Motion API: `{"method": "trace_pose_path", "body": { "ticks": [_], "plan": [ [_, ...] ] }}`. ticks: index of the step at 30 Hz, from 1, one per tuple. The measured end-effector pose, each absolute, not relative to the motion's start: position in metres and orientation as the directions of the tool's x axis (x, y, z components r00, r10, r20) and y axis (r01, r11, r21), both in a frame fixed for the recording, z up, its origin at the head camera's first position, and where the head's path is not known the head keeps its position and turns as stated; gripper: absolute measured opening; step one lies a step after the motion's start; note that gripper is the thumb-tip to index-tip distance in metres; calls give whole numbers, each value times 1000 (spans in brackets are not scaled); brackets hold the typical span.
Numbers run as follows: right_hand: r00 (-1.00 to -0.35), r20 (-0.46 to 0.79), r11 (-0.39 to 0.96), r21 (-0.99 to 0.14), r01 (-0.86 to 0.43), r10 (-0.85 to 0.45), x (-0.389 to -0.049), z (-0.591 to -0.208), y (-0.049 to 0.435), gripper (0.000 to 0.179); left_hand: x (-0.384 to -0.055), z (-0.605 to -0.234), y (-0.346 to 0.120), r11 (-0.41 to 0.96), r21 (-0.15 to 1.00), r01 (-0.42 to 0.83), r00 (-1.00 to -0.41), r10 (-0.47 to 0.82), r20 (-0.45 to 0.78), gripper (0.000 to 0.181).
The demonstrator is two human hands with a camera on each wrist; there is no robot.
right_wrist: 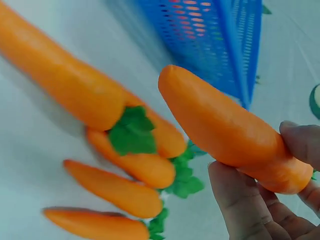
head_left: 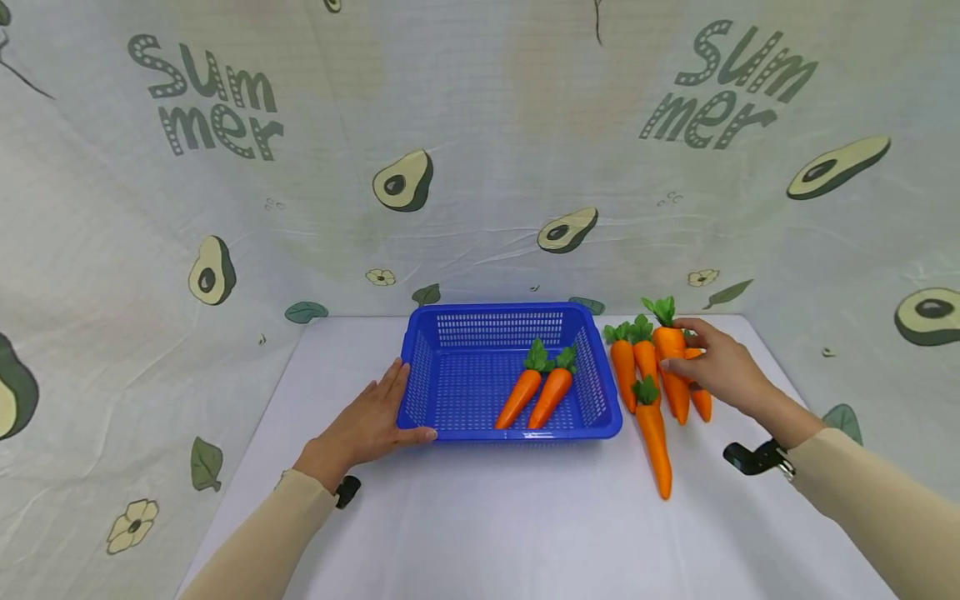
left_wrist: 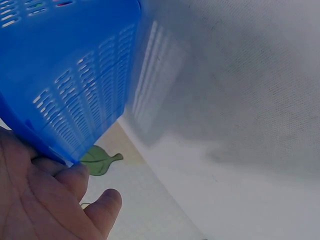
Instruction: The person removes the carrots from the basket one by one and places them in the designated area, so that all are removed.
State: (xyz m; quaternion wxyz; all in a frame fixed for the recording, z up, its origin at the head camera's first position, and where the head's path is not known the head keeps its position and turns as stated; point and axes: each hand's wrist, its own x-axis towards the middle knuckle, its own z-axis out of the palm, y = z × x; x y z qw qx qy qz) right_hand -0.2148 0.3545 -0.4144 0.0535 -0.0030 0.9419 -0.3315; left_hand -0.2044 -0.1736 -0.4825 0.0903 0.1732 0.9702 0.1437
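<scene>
My right hand [head_left: 723,367] pinches an orange carrot [right_wrist: 220,122] with a green leafy top near its thick end. In the head view, the held carrot is above other loose carrots [head_left: 623,375] at the right of the basket. One longer carrot [head_left: 656,446] lies nearest the front, its leaves over the others. At the left front corner of the blue plastic basket [head_left: 510,434], my left hand [head_left: 367,421] rests with extended fingers along the rim and the thumb at the front. Two carrots [head_left: 551,397] lie side by side in the basket's right half.
A white table [head_left: 480,517] lies under everything. Behind it hangs a pale cloth [head_left: 480,167] printed with avocados, leaves and lettering. The basket's right wall [head_left: 600,379] stands close to the loose carrots.
</scene>
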Motion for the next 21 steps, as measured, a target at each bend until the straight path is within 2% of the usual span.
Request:
{"method": "trace_pose_path", "body": {
  "ticks": [9,21],
  "plan": [
    [-990,-143,802,-589,99,18,-193,-448,376,84,-204,-483,-174,895,307,322,-922,370,-111,131],
    [-967,-253,790,-590,166,15,-174,-486,383,84,-206,-486,-175,889,321,326,-921,375,-105,132]
  ]
}}
